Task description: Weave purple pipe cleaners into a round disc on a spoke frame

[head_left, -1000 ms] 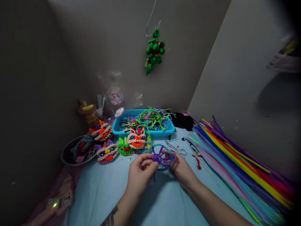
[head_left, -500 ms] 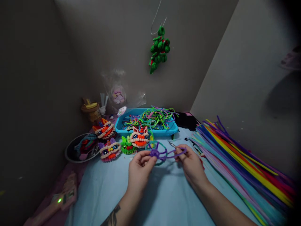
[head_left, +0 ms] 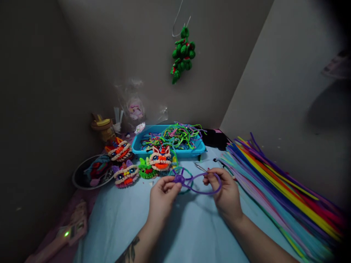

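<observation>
My left hand (head_left: 163, 193) pinches a purple pipe-cleaner piece (head_left: 179, 178) by its coiled centre, between thumb and fingers. Purple spokes run from that coil to a teal pipe-cleaner ring (head_left: 189, 176) behind it. A wide purple loop (head_left: 204, 193) reaches from the coil across to my right hand (head_left: 223, 191), passing by its fingers. The right fingers are closed round a slim silver pointed tool (head_left: 201, 167), its tip aimed up and left; its handle is hidden in the palm, so its kind is unclear. Both hands hover over the light blue table cover (head_left: 170, 233).
Lion-head figures (head_left: 161, 159) of pipe cleaner stand left of centre, before a blue tray (head_left: 168, 154) of tangled strands. Long colourful pipe cleaners (head_left: 274, 182) lie at right. At left are a metal bowl (head_left: 78, 184) and a pink device (head_left: 78, 223) with a green light.
The purple loop has opened out wider and rounder, its far end now bowing past my right fingers. My left hand keeps its pinch on the coil. The whole view has shifted slightly.
</observation>
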Demonstrator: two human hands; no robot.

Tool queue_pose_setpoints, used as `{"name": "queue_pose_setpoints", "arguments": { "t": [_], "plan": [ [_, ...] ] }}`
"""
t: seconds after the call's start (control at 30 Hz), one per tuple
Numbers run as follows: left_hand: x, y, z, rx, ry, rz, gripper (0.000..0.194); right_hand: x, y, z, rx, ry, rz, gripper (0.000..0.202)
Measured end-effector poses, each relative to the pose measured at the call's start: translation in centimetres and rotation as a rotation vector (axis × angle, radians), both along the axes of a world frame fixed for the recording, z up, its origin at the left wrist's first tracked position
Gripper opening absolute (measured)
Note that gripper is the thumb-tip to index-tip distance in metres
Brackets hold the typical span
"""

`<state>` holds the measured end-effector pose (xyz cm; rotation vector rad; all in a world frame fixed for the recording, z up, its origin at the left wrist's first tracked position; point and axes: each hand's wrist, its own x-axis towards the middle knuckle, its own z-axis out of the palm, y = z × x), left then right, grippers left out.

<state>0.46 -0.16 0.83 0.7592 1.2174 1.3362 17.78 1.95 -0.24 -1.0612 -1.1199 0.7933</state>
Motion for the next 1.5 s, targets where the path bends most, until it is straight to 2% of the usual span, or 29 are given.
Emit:
{"name": "queue_pose_setpoints", "arguments": {
  "t": [0.17, 0.37, 0.6, 0.73, 0.9, 1.0, 1.13, 1.23, 1.3, 1.5],
  "plan": [
    [0.2, 0.0, 0.1, 0.007, 0.001, -0.032, 0.035, -0.3, -0.4, 0.5, -0.040, -0.039, 0.041, 0.019],
    [0.5, -0.3, 0.6, 0.019, 0.026, -0.032, 0.033, -0.6, -0.7, 0.3, -0.208, -0.084, 0.222, 0.023],
    [0.6, -0.4, 0.5, 0.038, 0.067, -0.047, 0.031, -1.3, -1.2, 0.2, -0.233, -0.223, 0.288, 0.021],
    [0.6, -0.5, 0.6, 0.047, 0.056, -0.049, 0.030, -1.5, -1.0, 0.0, -0.265, -0.198, 0.312, 0.021],
    [0.7, -0.8, 1.0, 0.069, 0.063, -0.042, 0.030, -1.9, -0.9, -0.3, -0.301, -0.052, 0.483, 0.023],
    [0.7, -0.8, 1.1, 0.052, 0.049, -0.031, 0.030, -2.1, -1.0, -0.2, -0.321, -0.088, 0.488, 0.020],
    [0.6, -0.6, 1.2, 0.035, 0.023, -0.003, 0.032, -2.3, -1.3, -0.1, -0.263, -0.219, 0.444, 0.016],
    [0.5, -0.5, 1.3, 0.024, -0.016, -0.005, 0.034, -2.6, -1.5, -0.5, -0.223, -0.305, 0.409, 0.009],
    [0.5, -0.4, 1.2, 0.004, -0.046, -0.017, 0.036, -2.7, -1.7, -0.8, -0.211, -0.346, 0.404, 0.012],
    [0.5, -0.3, 0.7, -0.010, -0.092, -0.033, 0.040, -3.1, -2.0, -0.1, -0.236, -0.288, 0.481, 0.018]
  ]
}}
